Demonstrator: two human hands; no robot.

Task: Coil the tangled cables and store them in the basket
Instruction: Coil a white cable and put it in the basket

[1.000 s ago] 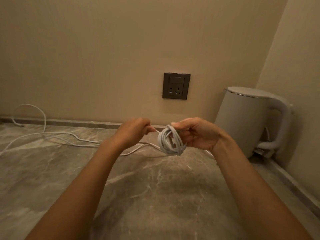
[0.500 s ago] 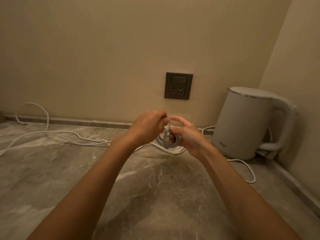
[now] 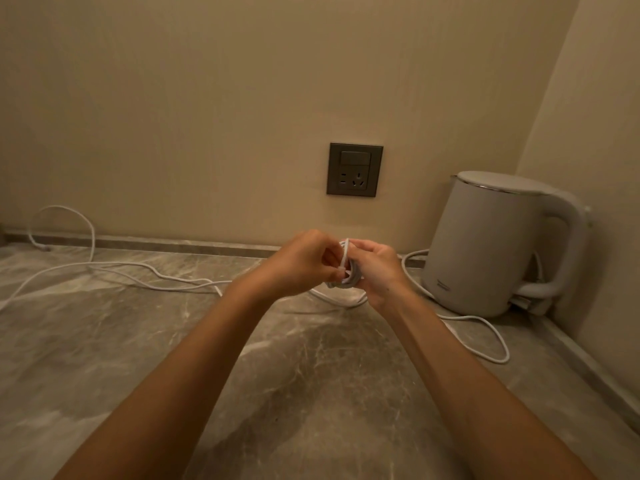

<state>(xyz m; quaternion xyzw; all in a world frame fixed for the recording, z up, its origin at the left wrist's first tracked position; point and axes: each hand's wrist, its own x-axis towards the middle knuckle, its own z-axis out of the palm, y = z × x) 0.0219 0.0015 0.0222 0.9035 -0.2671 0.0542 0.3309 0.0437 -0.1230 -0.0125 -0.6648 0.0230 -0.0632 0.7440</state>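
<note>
A small coil of white cable is held upright between my two hands above the marble counter. My right hand grips the coil from the right. My left hand pinches a strand at the coil's left side. The loose rest of the white cable trails left across the counter and loops up against the wall. Another white cable lies in a loop at the right, in front of the kettle. No basket is in view.
A white electric kettle stands in the back right corner on the marble counter. A dark wall socket sits on the beige wall behind my hands. A side wall closes the right edge.
My hands have come close together and moved slightly right and away. The coil, earlier seen as an open ring in my right hand, now stands edge-on between both hands.
</note>
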